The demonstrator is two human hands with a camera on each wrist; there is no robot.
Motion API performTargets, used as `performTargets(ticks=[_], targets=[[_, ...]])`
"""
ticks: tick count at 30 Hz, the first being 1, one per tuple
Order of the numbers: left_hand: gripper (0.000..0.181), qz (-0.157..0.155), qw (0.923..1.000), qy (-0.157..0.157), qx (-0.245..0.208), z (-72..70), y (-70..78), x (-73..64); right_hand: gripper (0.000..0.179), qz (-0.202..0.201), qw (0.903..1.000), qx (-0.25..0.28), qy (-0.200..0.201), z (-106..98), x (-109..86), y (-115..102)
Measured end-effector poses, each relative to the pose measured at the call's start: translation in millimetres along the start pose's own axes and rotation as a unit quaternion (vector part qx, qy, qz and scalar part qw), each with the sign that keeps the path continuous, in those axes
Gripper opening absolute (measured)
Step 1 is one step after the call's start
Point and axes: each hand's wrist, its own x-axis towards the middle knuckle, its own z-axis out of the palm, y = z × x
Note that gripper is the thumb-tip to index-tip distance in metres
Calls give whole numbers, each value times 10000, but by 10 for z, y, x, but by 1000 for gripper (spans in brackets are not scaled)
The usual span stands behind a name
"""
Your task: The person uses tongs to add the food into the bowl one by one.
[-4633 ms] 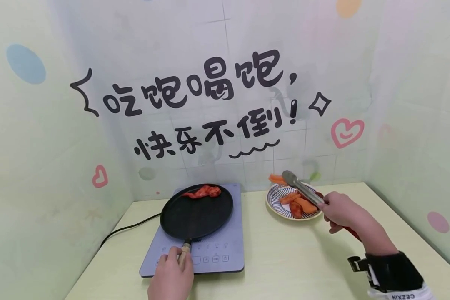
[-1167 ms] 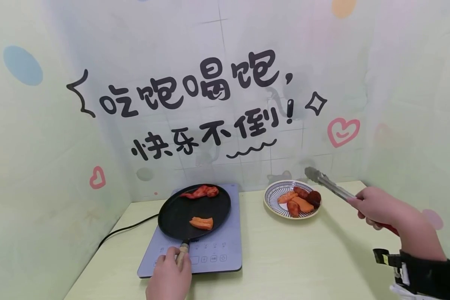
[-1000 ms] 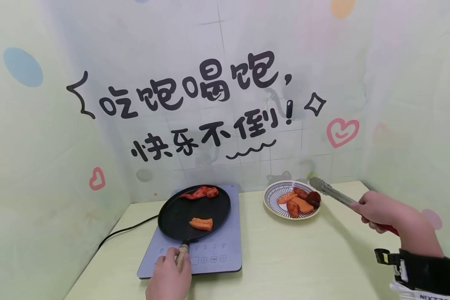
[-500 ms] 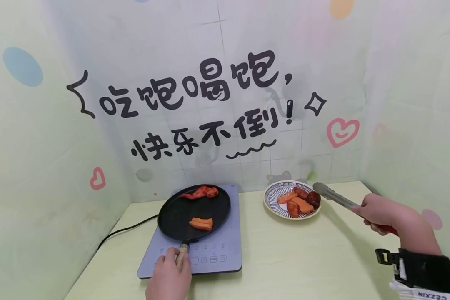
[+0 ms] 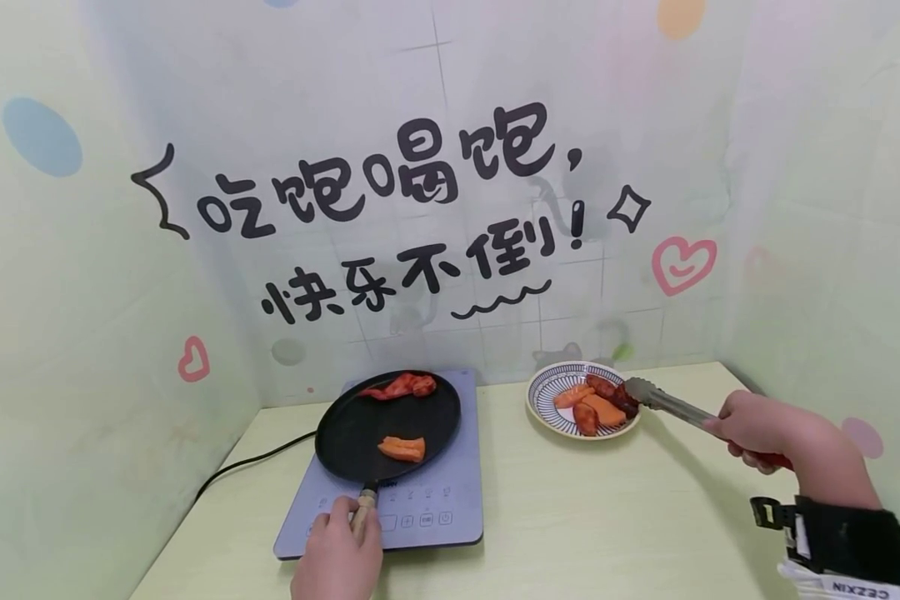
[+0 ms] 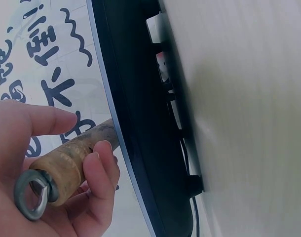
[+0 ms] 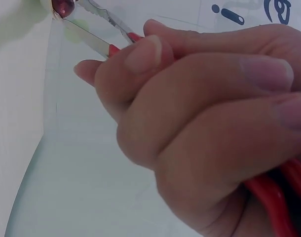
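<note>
My left hand (image 5: pixel 337 550) holds the wooden handle (image 6: pixel 71 160) of a flat black frying pan (image 5: pixel 367 429). In the pan lie a red, crinkled meat-like piece (image 5: pixel 401 386) and an orange piece (image 5: pixel 402 448). My right hand (image 5: pixel 765 429) grips metal food tongs (image 5: pixel 678 406) with red handles (image 7: pixel 274 202). Their tips reach the right rim of a striped plate (image 5: pixel 546 392), right at a dark red piece of food (image 7: pixel 63 7). In the right wrist view the tongs' arms stand apart on either side of that piece. Other orange and reddish pieces (image 5: pixel 603 410) share the plate.
Beneath the pan is a grey-blue induction cooker (image 5: pixel 457 500), its black cable (image 5: pixel 251 456) running off to the left. The pale table (image 5: pixel 562 517) is bounded by printed wall sheets (image 5: pixel 495 346) at the back and both sides.
The tongs earlier held an orange strip over the plate; that piece now lies in the pan. Since then they swung right, then lowered back to the dark red piece. The left hand stays put.
</note>
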Motion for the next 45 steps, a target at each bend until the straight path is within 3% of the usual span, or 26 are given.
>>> performTargets(ticks=[15, 27, 35, 45], targets=[[44, 149, 9999, 60, 62, 10, -28, 5, 30, -187, 9993, 321, 56, -12, 11, 21], [43, 122, 9999, 68, -24, -7, -12, -20, 30, -91, 9994, 341, -14, 10, 18, -25], [42, 165, 9998, 126, -24, -22, -5, -36, 26, -90, 9998, -51, 160, 26, 26, -39], [42, 174, 9997, 143, -20, -2, -15, -32, 23, -236, 9993, -63, 290, 13, 25, -39]])
